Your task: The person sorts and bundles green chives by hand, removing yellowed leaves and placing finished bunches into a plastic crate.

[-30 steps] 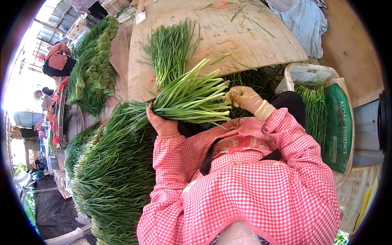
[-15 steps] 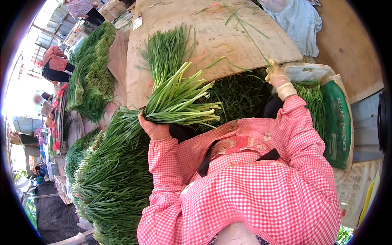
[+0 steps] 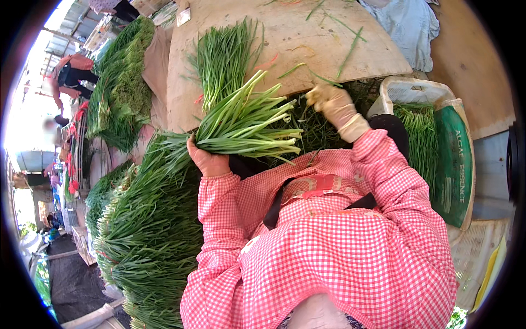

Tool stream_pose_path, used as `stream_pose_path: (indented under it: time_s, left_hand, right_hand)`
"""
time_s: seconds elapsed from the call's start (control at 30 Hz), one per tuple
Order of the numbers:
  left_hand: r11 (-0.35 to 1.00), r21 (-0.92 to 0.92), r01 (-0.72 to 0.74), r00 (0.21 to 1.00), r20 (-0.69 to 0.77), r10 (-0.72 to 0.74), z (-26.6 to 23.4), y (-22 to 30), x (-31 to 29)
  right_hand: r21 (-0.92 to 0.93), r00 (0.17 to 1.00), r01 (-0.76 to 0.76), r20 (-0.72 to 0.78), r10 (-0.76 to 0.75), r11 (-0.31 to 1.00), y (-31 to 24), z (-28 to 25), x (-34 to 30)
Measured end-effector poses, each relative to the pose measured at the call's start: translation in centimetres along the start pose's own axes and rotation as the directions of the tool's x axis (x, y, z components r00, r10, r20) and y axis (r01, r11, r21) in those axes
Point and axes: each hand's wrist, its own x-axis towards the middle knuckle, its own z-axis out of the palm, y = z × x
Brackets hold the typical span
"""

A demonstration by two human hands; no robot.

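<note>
My bare left hand [image 3: 209, 159] is closed around a loose bunch of garlic chives [image 3: 244, 129], its pale stem ends fanned out to the right. To the right of these stems is my gloved right hand [image 3: 335, 108], held above a dark heap of loose leaves [image 3: 315, 134]. Its fingers look bent but are smeared by motion, and I can make out nothing in them. Just beyond the held bunch, another bundle of chives [image 3: 224, 57] lies on the wooden board [image 3: 378, 57], with a red tie near its stems.
A large pile of chives [image 3: 150, 236] stands at my left, with more greens [image 3: 123, 82] behind it. On the right are a white crate [image 3: 408, 88] holding chives and a green sack [image 3: 455, 164]. Loose leaves [image 3: 350, 50] lie on the board. Another person [image 3: 74, 77] bends at the far left.
My right hand has let go of a long leaf, which now lies on the board, and has moved left toward the held stems. My left hand keeps its grip on the bunch.
</note>
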Motion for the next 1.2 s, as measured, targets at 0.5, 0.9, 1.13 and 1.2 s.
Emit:
stream_pose_path:
  time_s: [0.5, 0.9, 1.13, 1.2]
  left_hand:
    - [0.997, -0.060, -0.053, 0.992, -0.119, 0.046, 3.0, -1.8, 0.8]
    - [0.986, -0.155, -0.063, 0.996, -0.074, 0.052, 1.6, -1.1, 2.3]
    - [0.991, -0.124, -0.054, 0.998, -0.028, 0.051, 1.9, -1.6, 1.4]
    - [0.991, -0.125, -0.041, 0.999, 0.030, 0.045, 1.7, -1.9, 1.8]
  right_hand:
    - [-0.219, 0.845, -0.205, 0.452, 0.286, 0.954, -3.7, 7.9, -5.4]
    - [0.047, -0.005, -0.704, 0.998, -0.070, 0.709, -10.1, 4.8, -6.4]
    - [-0.248, 0.948, 0.249, 0.261, -0.183, 0.936, -8.3, 2.0, 0.8]
    - [-0.105, 0.981, 0.085, 0.182, -0.065, 0.991, -7.0, 2.4, 2.4]
